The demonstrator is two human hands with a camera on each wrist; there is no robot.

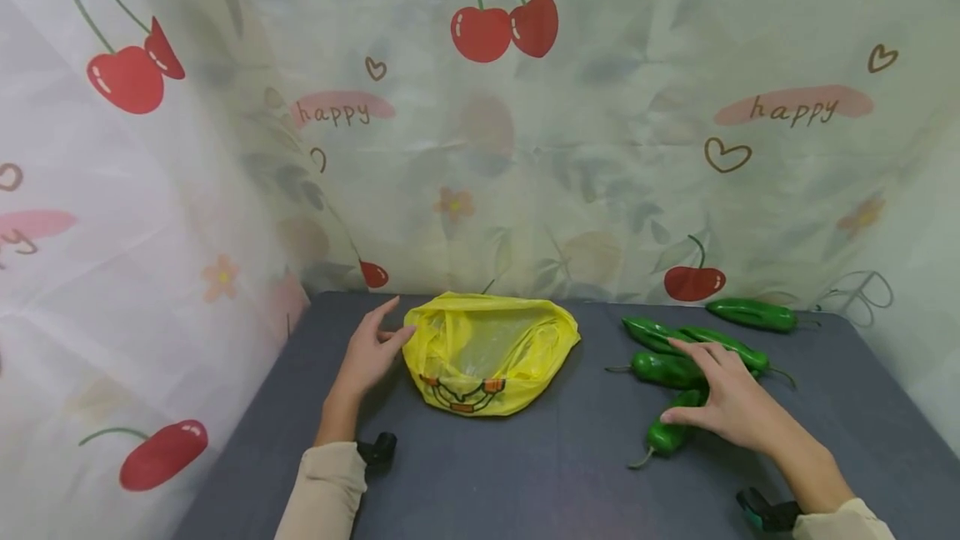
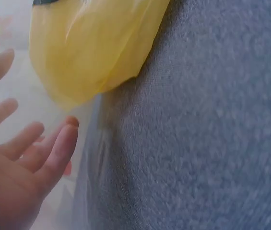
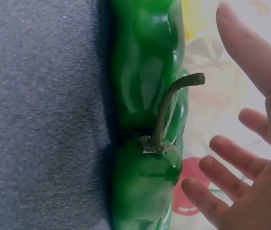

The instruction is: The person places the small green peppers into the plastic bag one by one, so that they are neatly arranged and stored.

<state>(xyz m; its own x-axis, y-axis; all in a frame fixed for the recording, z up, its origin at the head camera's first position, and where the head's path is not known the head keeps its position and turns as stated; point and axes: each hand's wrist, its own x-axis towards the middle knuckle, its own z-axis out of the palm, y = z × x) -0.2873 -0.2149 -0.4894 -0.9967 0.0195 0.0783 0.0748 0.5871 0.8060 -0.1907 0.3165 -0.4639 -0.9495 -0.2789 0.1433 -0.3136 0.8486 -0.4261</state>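
Note:
A yellow plastic bag [image 1: 491,398] with a printed cartoon sits on the table, its mouth spread wide and facing up. My left hand [image 1: 369,357] is at the bag's left side, fingers loosely spread and holding nothing; in the left wrist view the fingertips are just below the bag's yellow edge [image 2: 92,52]. Several long green peppers lie in a loose group on the right, among them a front pepper [image 1: 666,437] and a middle pepper [image 1: 663,370]. Over this group hovers my right hand [image 1: 731,398], thumb and fingers apart. The right wrist view shows a stemmed pepper [image 3: 145,187] beside its fingers.
One more green pepper [image 1: 753,315] lies apart at the table's back right. The dark grey table [image 1: 495,473] meets a printed curtain [image 1: 480,132] at the back, with further curtain [image 1: 135,290] along the left.

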